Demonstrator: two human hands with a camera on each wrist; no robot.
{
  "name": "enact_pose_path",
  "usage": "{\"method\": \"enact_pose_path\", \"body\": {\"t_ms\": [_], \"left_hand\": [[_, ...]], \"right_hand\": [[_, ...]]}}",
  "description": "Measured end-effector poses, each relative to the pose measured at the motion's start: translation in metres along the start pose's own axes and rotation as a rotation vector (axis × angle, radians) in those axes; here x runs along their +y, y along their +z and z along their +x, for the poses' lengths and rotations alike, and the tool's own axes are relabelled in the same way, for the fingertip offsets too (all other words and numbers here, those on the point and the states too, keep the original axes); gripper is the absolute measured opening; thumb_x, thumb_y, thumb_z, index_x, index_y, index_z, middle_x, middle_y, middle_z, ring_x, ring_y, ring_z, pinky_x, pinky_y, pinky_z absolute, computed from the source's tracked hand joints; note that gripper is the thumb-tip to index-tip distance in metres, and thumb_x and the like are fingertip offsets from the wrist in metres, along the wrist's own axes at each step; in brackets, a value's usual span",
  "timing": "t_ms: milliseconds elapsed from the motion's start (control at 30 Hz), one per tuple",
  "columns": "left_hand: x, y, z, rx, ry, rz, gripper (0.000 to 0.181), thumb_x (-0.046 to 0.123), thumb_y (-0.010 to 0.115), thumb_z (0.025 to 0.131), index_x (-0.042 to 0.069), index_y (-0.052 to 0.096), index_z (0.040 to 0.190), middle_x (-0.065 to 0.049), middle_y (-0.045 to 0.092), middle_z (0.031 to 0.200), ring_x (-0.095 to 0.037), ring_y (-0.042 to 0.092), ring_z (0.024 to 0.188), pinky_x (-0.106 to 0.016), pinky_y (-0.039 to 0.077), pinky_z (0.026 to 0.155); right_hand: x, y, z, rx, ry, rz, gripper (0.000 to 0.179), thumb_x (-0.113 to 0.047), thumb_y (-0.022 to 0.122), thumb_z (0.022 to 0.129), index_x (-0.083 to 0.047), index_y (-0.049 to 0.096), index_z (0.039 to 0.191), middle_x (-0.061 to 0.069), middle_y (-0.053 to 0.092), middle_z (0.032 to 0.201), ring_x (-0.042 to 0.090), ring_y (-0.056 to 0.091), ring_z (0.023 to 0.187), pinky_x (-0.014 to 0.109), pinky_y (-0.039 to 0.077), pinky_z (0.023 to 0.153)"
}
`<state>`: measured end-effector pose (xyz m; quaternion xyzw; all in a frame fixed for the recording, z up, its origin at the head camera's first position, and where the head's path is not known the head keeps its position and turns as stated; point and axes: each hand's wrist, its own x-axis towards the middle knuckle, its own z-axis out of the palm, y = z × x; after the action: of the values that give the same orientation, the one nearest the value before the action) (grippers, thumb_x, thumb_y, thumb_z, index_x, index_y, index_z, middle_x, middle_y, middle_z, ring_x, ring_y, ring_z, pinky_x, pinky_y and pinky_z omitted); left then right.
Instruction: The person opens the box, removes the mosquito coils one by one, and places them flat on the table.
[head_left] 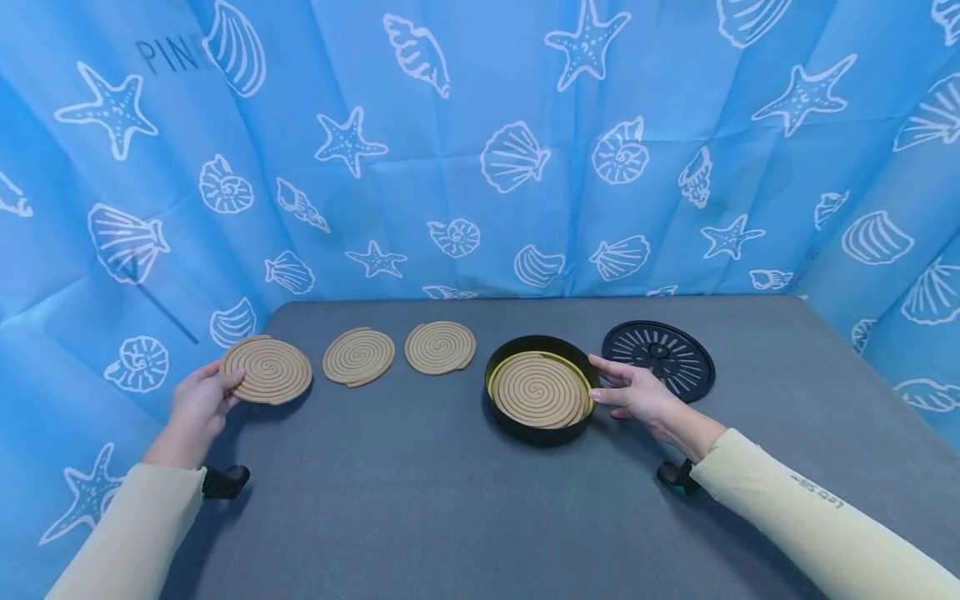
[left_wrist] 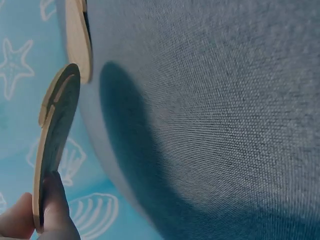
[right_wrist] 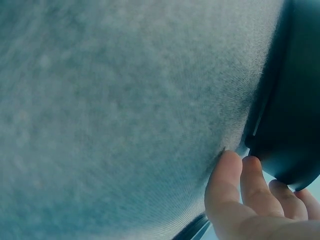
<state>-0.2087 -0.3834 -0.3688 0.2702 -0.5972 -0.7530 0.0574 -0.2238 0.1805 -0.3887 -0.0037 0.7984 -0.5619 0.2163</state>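
A tan mosquito coil is pinched at its left edge by my left hand. In the left wrist view the coil stands edge-on above the table, thumb on one face. My right hand touches the right side of a round black tin, with fingertips at its rim. Another coil lies inside the tin, within a yellow inner rim. In the right wrist view the fingers lie fairly straight against the tin's dark outer wall.
Two more coils, a left one and a right one, lie flat between my left hand and the tin. A black slotted lid lies behind my right hand. A blue shell-patterned curtain hangs behind the grey table.
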Motion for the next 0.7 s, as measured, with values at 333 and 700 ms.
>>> {"method": "enact_pose_path", "body": {"t_ms": [333, 700], "left_hand": [[0.003, 0.001, 0.022, 0.005, -0.209, -0.112, 0.061, 0.001, 0.035, 0.102, 0.019, 0.011, 0.155, 0.003, 0.015, 0.159, -0.002, 0.059, 0.104, -0.015, 0.044, 0.091], [0.003, -0.008, 0.044, 0.028, -0.239, -0.052, 0.067, 0.006, 0.036, 0.102, 0.019, 0.0, 0.156, -0.001, 0.028, 0.152, -0.001, 0.041, 0.118, -0.013, 0.05, 0.072]], "right_hand": [[-0.002, -0.001, -0.002, 0.008, 0.0, -0.009, 0.069, -0.017, 0.06, 0.098, -0.01, 0.023, 0.155, 0.021, 0.018, 0.158, 0.042, 0.027, 0.14, 0.055, 0.041, 0.101], [-0.003, -0.001, 0.0, -0.009, -0.004, -0.012, 0.069, -0.017, 0.06, 0.098, -0.01, 0.023, 0.155, 0.021, 0.017, 0.158, 0.042, 0.026, 0.14, 0.055, 0.041, 0.101]]}}
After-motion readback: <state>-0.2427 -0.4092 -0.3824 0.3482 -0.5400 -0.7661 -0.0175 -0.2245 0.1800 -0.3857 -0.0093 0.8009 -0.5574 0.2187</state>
